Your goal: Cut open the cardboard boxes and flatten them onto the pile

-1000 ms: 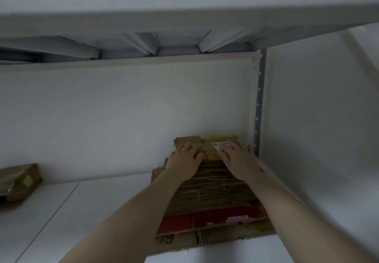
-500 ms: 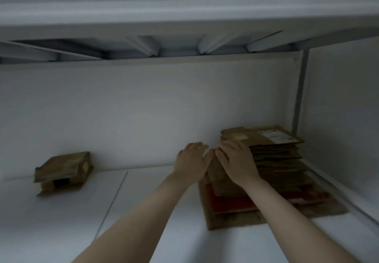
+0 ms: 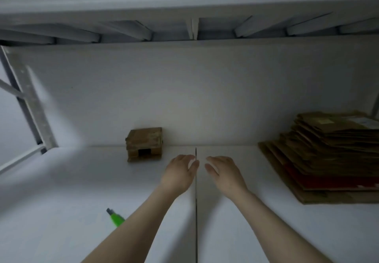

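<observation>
Head view: left hand and right hand empty, fingers relaxed, over shelf between box and pile. Box uncut, at back wall, near left hand. Pile far right, leaving work room. Cutter untouched by left forearm, probably needed next.

Two bare forearms (left hand, right hand likewise bare)
</observation>
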